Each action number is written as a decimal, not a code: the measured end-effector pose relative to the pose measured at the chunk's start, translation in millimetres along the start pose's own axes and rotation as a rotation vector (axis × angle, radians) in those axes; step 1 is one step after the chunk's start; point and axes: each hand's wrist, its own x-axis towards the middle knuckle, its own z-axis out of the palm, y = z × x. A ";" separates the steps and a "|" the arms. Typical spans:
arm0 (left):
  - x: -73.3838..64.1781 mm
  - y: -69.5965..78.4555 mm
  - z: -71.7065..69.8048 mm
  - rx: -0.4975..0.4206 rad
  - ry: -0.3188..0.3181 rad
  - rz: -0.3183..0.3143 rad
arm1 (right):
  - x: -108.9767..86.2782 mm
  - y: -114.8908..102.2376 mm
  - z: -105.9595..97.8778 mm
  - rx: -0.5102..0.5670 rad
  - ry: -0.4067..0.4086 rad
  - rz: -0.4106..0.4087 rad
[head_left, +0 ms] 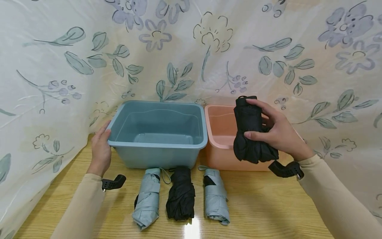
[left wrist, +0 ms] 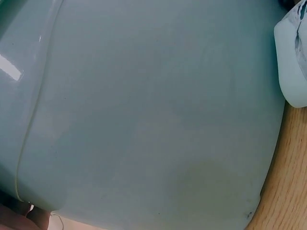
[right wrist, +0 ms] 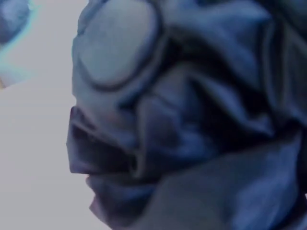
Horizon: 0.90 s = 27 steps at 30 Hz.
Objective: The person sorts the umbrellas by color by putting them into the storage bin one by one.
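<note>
gripping a black umbrella [head_left: 247, 118], the right hand [head_left: 279, 131] has the pink bin [head_left: 222, 157] just beyond; loose cloth [head_left: 252, 152] below the grip could snag its rim [head_left: 219, 145]. the left hand [head_left: 100, 149], curl unclear, touches the blue bin [head_left: 158, 156].

left bin [head_left: 158, 157]: dusty blue | right bin [head_left: 221, 157]: peach-orange | held umbrella [head_left: 249, 120]: black | left umbrella [head_left: 147, 199]: grey-blue | middle umbrella [head_left: 180, 196]: black | right umbrella [head_left: 216, 199]: grey-blue | table [head_left: 259, 205]: yellow-brown woodgrain | backdrop [head_left: 179, 49]: cream, lilac flowers, grey-green leaves, dark outlines | sleeves [head_left: 331, 196]: beige
</note>
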 end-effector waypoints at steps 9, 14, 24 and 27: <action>-0.2 0.3 -1.0 -0.035 -0.013 0.000 | 66.3 21.0 -0.8 0.094 -0.065 0.194; -0.3 -0.1 0.3 -0.041 -0.003 0.006 | 91.6 39.4 12.9 0.087 -0.151 0.269; 1.2 0.8 0.5 -0.081 -0.019 -0.001 | 111.6 64.0 41.7 -0.016 -0.334 0.313; 1.2 0.2 0.8 -0.076 -0.009 0.002 | 114.3 68.7 48.5 0.023 -0.361 0.348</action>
